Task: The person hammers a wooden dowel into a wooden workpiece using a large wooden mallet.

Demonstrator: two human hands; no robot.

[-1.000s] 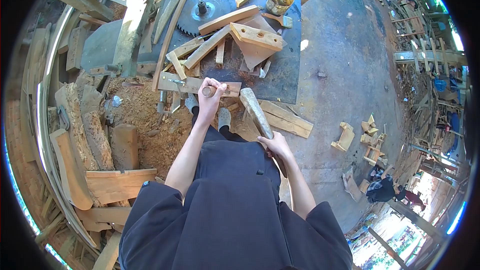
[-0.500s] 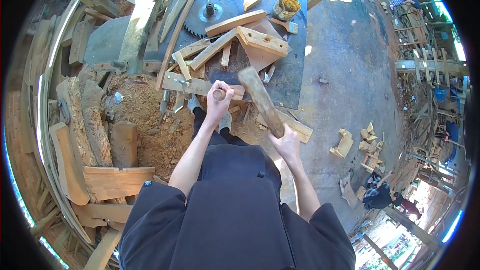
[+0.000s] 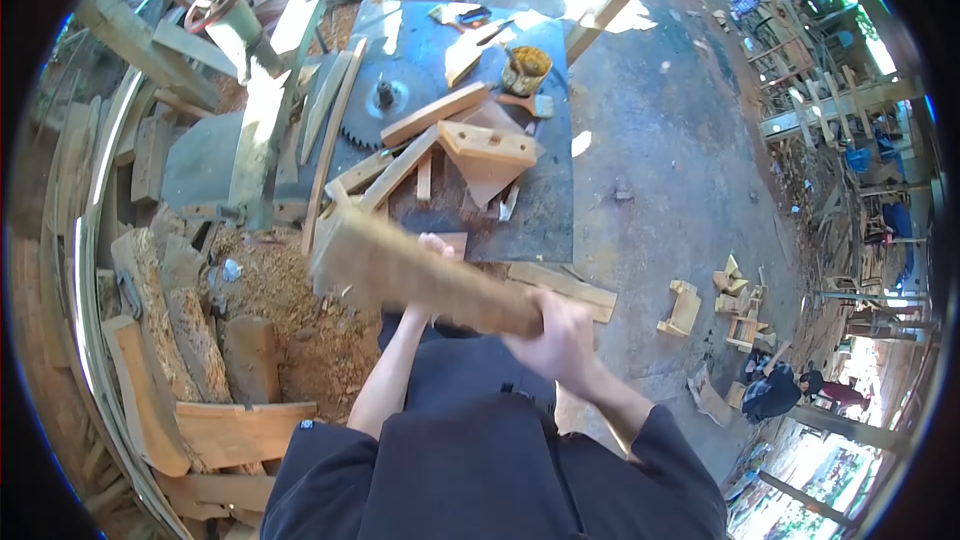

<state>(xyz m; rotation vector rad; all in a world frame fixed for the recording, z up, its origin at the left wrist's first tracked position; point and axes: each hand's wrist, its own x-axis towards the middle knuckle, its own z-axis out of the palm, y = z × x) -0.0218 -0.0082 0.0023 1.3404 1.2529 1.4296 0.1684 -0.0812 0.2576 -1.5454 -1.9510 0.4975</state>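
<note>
My right hand [image 3: 562, 338] is closed around the narrow end of a wooden mallet [image 3: 430, 277], a long, thick club that looks blurred by motion. Its broad end points left and lies across my view of my left hand [image 3: 436, 244]. Only some fingers and the wrist of that hand show; half a second ago it was closed on an upright chisel with a round wooden handle, now hidden behind the mallet. A light wooden board [image 3: 456, 240] at the edge of the saw table shows just beyond my left fingers.
On the blue saw table [image 3: 545, 225] are a circular saw blade [image 3: 362, 100], a drilled wooden block [image 3: 488, 145], a tin pot [image 3: 527, 68] and a brush [image 3: 535, 105]. Timber [image 3: 245, 430] is stacked at left. Small wooden pieces [image 3: 680, 308] and a person [image 3: 770, 390] are at right.
The mallet has swung left and up toward my head, now covering most of my left hand and the chisel. My view has tilted, so the table appears lower and further left.
</note>
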